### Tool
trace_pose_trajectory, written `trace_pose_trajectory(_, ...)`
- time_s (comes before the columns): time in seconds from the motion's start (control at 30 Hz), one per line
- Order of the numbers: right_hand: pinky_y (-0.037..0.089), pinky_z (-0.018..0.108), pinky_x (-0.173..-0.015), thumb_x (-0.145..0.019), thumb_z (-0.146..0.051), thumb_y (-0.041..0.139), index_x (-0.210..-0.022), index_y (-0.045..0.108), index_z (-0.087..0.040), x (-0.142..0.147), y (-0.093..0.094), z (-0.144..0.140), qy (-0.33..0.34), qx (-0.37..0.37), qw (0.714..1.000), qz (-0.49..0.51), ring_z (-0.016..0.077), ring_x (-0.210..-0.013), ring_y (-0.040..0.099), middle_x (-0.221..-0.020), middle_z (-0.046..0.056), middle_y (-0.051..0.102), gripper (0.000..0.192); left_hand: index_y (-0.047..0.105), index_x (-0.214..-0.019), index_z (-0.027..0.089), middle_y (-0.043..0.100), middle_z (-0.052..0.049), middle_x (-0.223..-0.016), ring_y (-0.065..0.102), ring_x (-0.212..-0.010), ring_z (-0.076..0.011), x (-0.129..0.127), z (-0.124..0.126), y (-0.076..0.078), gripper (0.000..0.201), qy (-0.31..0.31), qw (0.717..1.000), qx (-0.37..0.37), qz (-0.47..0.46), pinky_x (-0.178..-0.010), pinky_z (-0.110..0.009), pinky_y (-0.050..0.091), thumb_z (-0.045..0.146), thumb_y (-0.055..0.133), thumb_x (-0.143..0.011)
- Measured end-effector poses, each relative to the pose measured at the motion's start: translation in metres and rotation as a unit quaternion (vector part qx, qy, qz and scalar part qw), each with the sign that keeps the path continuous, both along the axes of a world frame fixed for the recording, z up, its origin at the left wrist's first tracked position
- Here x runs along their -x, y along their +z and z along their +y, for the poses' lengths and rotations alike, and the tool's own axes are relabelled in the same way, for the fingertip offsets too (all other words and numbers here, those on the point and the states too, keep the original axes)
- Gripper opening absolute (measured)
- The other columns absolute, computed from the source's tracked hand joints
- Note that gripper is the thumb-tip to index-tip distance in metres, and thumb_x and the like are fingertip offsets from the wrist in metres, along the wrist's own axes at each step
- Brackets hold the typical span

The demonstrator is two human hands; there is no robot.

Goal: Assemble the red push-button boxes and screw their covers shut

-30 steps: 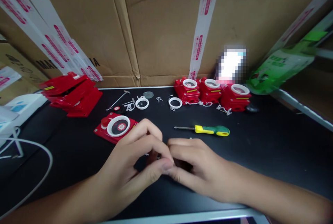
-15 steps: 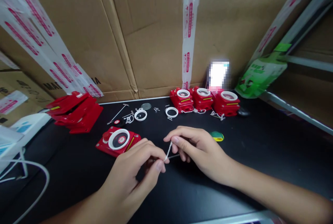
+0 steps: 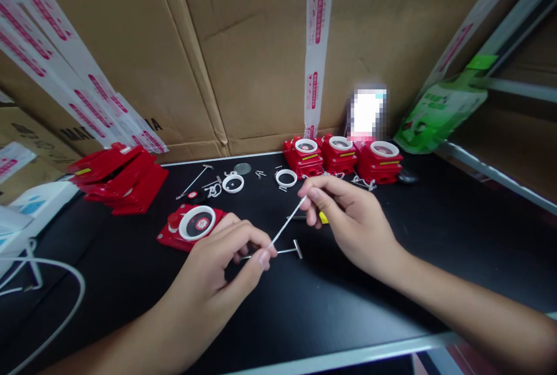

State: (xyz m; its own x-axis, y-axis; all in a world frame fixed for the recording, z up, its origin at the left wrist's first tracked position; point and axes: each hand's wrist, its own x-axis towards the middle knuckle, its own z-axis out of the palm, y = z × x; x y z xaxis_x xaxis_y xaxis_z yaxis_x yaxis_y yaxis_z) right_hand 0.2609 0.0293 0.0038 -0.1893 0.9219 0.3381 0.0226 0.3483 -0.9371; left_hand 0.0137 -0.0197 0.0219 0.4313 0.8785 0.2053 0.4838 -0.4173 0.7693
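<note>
A black table (image 3: 435, 247) runs up to a wall of taped cardboard boxes (image 3: 243, 44), which closes off the far side so that loose parts lie within reach. At the far left a stack of red covers (image 3: 119, 175) leans together; at the far middle three red units (image 3: 342, 157) with white rings on top stand in a row against the cardboard, looking like finished pieces set aside. Nearer, left of centre, one open red unit (image 3: 191, 225) lies flat with its white-rimmed dial up, just beside the left hand (image 3: 217, 270). Small white rings (image 3: 233, 183) and screws are scattered between it and the row. The left hand is closed in a pinch, thumb and forefinger gripping the lower end of a thin white cord (image 3: 285, 225) together with a small metal T-shaped pin (image 3: 282, 251), held just above the table. The right hand (image 3: 348, 218) is also closed, fingertips pinching the cord's upper end, so the cord stretches taut and slanted between the two hands, over the table's middle. A yellow-handled screwdriver (image 3: 322, 218) lies mostly hidden behind the right hand.
</note>
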Motion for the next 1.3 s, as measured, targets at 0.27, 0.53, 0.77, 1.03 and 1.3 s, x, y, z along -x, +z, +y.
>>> trace_pose_trajectory(0.27, 0.053, 0.023, -0.07, -0.111, -0.011, 0.062, -0.107, 0.077, -0.016, 0.004, -0.012, -0.004, 0.066, -0.157, 0.964, -0.205, 0.0104, -0.072, 0.07, -0.088, 0.002, 0.074, 0.016, 0.079, -0.107, 0.034, 0.078, 0.005, -0.134, 0.073, -0.128, -0.014, -0.001, 0.0, 0.002, 0.022, -0.001, 0.996, -0.011, -0.088, -0.11, -0.024, 0.054, 0.022, 0.062, -0.114)
trace_pose_trajectory(0.53, 0.05, 0.025, -0.067, -0.109, -0.016, 0.067, -0.114, 0.076, -0.016, 0.005, -0.008, -0.01, 0.086, -0.158, 0.959, -0.218, 0.0118, -0.077, 0.065, -0.099, 0.004, 0.072, 0.011, 0.086, -0.105, 0.031, 0.087, 0.005, -0.104, 0.083, -0.102, -0.0105, -0.006, 0.003, 0.001, 0.022, 0.028, 0.98, 0.048, -0.19, -0.095, -0.013, 0.064, 0.018, 0.068, -0.109)
trace_pose_trajectory(0.77, 0.059, 0.031, -0.074, -0.109, -0.016, 0.065, -0.129, 0.074, -0.019, 0.0, 0.004, -0.012, 0.1, -0.184, 0.971, -0.116, 0.0152, -0.084, 0.069, -0.108, 0.008, 0.071, 0.022, 0.088, -0.109, 0.028, 0.086, 0.001, -0.104, 0.085, -0.097, -0.0146, -0.008, 0.005, 0.001, 0.025, 0.011, 0.98, 0.08, -0.182, -0.093, -0.021, 0.07, 0.011, 0.07, -0.103)
trace_pose_trajectory(1.03, 0.06, 0.031, -0.079, -0.107, -0.014, 0.073, -0.117, 0.076, -0.016, -0.005, 0.002, -0.008, 0.112, -0.264, 0.946, -0.153, 0.017, -0.092, 0.071, -0.106, 0.01, 0.073, 0.011, 0.084, -0.113, 0.026, 0.081, 0.0, -0.106, 0.083, -0.1, -0.0145, -0.011, 0.003, -0.002, 0.027, -0.03, 0.988, 0.082, -0.131, -0.094, -0.024, 0.068, 0.011, 0.065, -0.102)
trace_pose_trajectory(1.3, 0.058, 0.028, -0.07, -0.101, -0.013, 0.073, -0.101, 0.07, -0.019, -0.006, 0.003, -0.008, 0.12, -0.202, 0.96, -0.152, 0.0137, -0.08, 0.067, -0.103, 0.006, 0.069, 0.007, 0.084, -0.109, 0.029, 0.08, 0.002, -0.107, 0.077, -0.099, -0.0123, -0.005, 0.007, -0.01, 0.027, -0.038, 0.999, 0.025, -0.025, -0.092, -0.023, 0.059, 0.014, 0.061, -0.11)
